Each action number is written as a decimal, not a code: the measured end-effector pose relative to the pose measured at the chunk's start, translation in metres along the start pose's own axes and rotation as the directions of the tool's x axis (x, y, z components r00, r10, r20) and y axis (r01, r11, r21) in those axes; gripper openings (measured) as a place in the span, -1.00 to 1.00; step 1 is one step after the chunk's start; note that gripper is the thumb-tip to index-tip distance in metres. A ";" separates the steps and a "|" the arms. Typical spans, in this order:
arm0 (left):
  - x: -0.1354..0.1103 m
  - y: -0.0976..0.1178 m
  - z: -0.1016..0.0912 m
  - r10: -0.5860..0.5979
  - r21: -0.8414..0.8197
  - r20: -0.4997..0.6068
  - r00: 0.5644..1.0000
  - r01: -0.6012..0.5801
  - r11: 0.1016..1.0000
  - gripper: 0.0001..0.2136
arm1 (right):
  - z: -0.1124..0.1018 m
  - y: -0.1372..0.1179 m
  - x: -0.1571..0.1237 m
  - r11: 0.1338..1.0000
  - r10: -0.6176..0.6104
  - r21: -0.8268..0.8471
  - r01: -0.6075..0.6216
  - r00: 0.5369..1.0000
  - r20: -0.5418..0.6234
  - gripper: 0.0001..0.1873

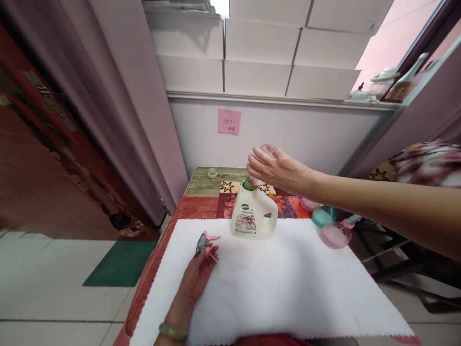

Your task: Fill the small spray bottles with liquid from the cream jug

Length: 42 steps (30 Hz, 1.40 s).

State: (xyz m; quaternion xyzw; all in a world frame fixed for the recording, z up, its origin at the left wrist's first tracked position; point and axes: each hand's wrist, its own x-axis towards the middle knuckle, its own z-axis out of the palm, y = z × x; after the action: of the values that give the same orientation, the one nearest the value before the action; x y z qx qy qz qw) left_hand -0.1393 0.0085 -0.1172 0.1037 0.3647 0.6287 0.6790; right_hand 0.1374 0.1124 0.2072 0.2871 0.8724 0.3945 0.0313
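Note:
My left hand (198, 276), wearing a green bangle, is closed around a grey and pink trigger spray head (202, 242) above the white mat. My right hand (271, 166) reaches in from the right and grips a translucent pink bottle (267, 150), largely hidden by my fingers. That bottle is tipped with its lower end at the green mouth of a large, pale detergent jug (248, 211). The jug stands upright on the mat and has a handle on its right side. Whether liquid is flowing between the two cannot be seen.
A green cap (212, 173) lies at the table's back left. Under my right forearm stand a pink spray bottle (336, 234) and a teal bottle (324, 216). The white mat (273, 288) covers much of the table; a pink note (229, 121) is stuck to the wall.

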 end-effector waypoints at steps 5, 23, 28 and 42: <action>-0.001 0.001 -0.001 -0.043 0.027 0.014 0.999 0.043 0.999 -0.82 | 0.004 0.001 0.001 1.000 0.014 0.024 -0.014 1.000 -0.006 -0.57; -0.002 -0.001 -0.002 0.009 0.053 0.046 0.999 -0.012 0.999 -0.73 | 0.021 0.001 -0.025 0.963 0.242 0.127 -0.236 0.969 -0.039 -0.58; -0.007 0.009 0.010 0.053 0.042 0.021 0.998 -0.053 0.998 -0.65 | 0.036 -0.024 -0.087 0.704 0.595 0.436 -0.560 0.801 0.068 -0.37; -0.045 0.100 0.160 0.341 0.156 0.352 0.872 -0.414 0.897 -0.70 | 0.058 -0.185 -0.156 0.052 0.466 0.698 -0.714 0.636 0.615 -0.20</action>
State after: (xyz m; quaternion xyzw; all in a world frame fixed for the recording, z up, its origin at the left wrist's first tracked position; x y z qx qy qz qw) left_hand -0.1148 0.0362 0.0730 0.3491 0.2932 0.6792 0.5752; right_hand 0.1957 -0.0270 0.0099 0.6263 0.7211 -0.2182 -0.2004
